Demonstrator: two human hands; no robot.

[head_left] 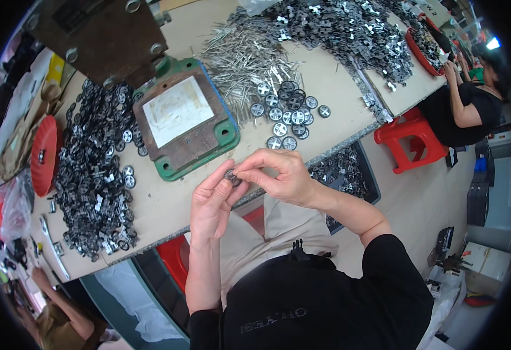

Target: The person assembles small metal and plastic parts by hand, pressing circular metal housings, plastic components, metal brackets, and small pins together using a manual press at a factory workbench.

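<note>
My left hand (211,201) is closed, holding a small dark toy wheel (230,175) between thumb and fingers, just off the table's front edge. From the right, my right hand (281,176) pinches at the same wheel; fingertips hide whether a pin is in it. Beyond my hands lies a loose group of spoked wheels (298,116), black with silver hubs. Behind them is a heap of thin metal pins (243,55). A press base (197,160), green with a pale plate (178,111) on top, stands just beyond my left hand.
The press head (100,38) overhangs at upper left. A large pile of black wheel parts (95,175) covers the table's left side; small metal clips (349,35) are heaped at the back. A bin of parts (349,175) and a red stool (410,143) stand right. Two other people sit nearby.
</note>
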